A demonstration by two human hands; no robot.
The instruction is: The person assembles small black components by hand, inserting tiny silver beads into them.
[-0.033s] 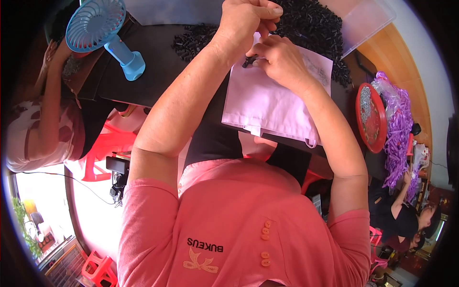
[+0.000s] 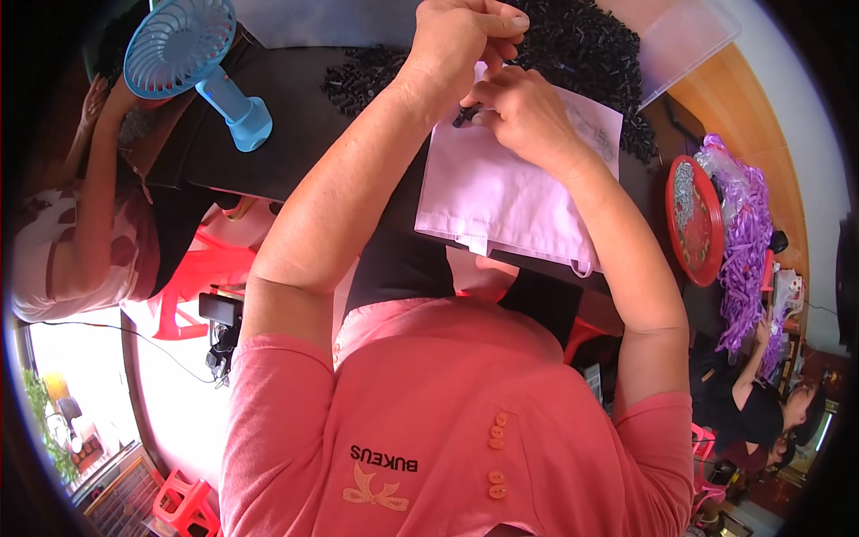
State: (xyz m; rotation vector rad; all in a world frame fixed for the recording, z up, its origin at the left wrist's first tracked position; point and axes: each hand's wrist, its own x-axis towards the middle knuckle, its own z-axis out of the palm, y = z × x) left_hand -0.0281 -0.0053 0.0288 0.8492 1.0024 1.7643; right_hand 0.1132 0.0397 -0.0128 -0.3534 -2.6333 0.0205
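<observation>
My left hand [image 2: 461, 38] is at the top of the view, over the far edge of a pink cloth [image 2: 501, 192]. Its thumb and fingers are pinched together, and anything between them is too small or hidden to name. Just below and to the right, my right hand [image 2: 523, 112] has its fingers curled, with a small black piece [image 2: 465, 115] at their tips above the cloth. A heap of small black tube-like pieces [image 2: 582, 54] lies behind and to the right of both hands, partly covered by them.
A blue fan [image 2: 237, 112] stands at the left on the dark table [image 2: 295, 143]. At the right are a red dish [image 2: 691, 259] of small silvery pieces, purple straps [image 2: 744, 224] and a clear tray [image 2: 693, 45]. One person sits at the far left, another at the right.
</observation>
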